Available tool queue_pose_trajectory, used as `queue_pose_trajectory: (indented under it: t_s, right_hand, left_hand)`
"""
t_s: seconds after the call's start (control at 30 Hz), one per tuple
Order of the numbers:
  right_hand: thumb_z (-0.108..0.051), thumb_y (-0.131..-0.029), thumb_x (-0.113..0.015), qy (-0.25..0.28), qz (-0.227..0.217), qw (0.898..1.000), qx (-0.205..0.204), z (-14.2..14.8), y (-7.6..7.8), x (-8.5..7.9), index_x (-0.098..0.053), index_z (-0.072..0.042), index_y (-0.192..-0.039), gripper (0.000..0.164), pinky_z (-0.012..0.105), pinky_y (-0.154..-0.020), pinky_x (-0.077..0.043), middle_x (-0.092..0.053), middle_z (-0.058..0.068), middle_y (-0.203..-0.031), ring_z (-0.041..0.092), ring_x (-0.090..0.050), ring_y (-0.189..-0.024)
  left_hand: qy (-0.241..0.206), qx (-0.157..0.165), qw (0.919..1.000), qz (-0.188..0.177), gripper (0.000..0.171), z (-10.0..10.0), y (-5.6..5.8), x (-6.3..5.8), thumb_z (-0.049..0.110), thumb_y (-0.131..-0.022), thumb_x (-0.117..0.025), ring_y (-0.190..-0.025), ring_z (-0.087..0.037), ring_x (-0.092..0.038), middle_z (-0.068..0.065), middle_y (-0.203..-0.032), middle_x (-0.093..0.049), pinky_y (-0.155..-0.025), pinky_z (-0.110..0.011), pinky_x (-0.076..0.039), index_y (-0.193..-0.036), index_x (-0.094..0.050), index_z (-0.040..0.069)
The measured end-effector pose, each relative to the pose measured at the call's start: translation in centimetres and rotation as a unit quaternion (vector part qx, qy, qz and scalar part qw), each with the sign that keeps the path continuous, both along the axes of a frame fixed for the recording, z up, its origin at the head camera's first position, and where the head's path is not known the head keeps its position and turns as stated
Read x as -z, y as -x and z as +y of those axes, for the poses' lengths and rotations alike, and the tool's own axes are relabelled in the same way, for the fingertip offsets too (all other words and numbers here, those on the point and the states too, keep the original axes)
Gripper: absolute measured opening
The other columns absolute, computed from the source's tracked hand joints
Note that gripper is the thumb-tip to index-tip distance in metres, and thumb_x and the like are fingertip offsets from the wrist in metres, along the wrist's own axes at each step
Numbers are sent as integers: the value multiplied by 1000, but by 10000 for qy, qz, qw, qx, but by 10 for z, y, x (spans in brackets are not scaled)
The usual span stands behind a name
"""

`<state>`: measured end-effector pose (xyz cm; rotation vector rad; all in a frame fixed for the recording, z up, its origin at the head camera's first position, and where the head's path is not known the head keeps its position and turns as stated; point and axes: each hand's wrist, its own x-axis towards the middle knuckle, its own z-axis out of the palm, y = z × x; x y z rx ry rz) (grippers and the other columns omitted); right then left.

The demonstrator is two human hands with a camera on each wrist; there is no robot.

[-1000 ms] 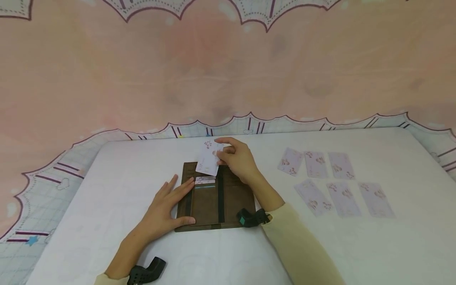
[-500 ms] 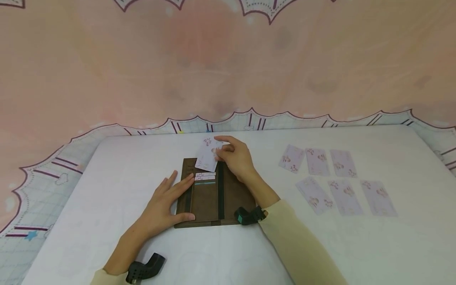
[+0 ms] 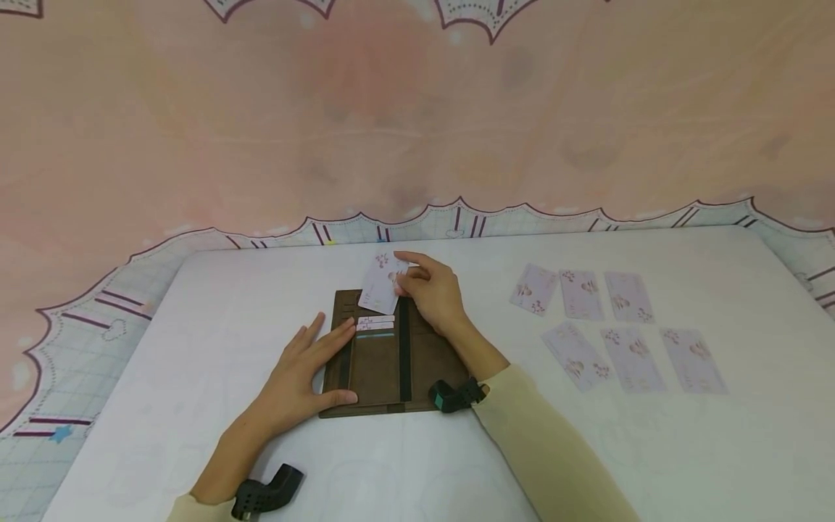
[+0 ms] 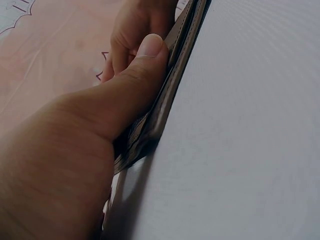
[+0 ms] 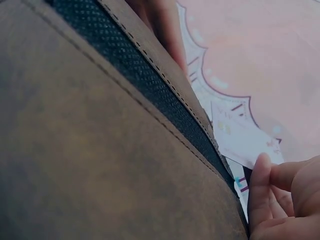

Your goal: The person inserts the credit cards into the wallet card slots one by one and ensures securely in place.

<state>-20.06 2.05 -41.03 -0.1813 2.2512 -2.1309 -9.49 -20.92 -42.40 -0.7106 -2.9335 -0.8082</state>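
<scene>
Right hand (image 3: 432,293): pinches one card (image 3: 378,286) by its right edge.
Left hand (image 3: 296,380): spread fingers rest on the left of the wallet (image 3: 375,370).
Held card: left of the right hand, the nearer one; over the wallet's far edge, long side pointing away, tilted.
Wallet: one, unfolded, two card edges (image 3: 376,327) peeking out.
Loose cards (image 3: 632,360): six, on the tabletop (image 3: 404,471), to the right.

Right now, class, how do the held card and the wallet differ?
The held card is pale with reddish print; the wallet is brown with dark bands. The card is smaller than the wallet. The right hand pinches the card, while the left hand rests on the open wallet. Both look rectangular.
</scene>
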Motion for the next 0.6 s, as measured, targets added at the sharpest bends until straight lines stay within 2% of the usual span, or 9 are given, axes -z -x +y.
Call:
queue_pose_trajectory:
  t_s: [0.07, 0.17, 0.37, 0.6]
  right_hand:
    - [-2, -90, -65, -85, 35, 10000, 1, 0, -1, 0, -65, -13, -124, 36, 26, -73, -57, -70, 10, -90, 16, -69, -73]
    - [-4, -91, -64, -529, 216, 9984, -37, 0, -1, 1, -64, -14, -125, 36, 26, -72, -56, -69, 7, -88, 14, -68, -69]
    - [-9, -95, -60, -1752, 709, 9815, -306, -1, 1, 3, -59, -15, -131, 37, 28, -71, -50, -66, 3, -81, 9, -64, -60]
    - [-10, -96, -58, -2048, 511, 9760, -532, -3, 4, -1, -59, -14, -131, 35, 27, -60, -52, -62, 5, -85, 13, -62, -60]
  left_hand:
    - [3, -6, 10000, -12, 94, 0, 0, 0, 53, -70, -78, -144, -34, -9, 0, -151, -37, -113, -56, -6, -149, -37, 21]
    - [19, 2, 10000, -14, 95, 0, 0, 0, 53, -70, -78, -144, -34, -9, 0, -151, -37, -114, -56, -6, -149, -36, 22]
    - [17, -11, 10000, 2, 94, -1, 0, 0, 51, -70, -79, -144, -35, -9, -1, -150, -37, -113, -57, -6, -149, -38, 21]
    - [-12, -8, 10000, -45, 94, 2, 0, -2, 49, -69, -80, -144, -36, -9, -2, -150, -37, -113, -58, -6, -148, -38, 19]
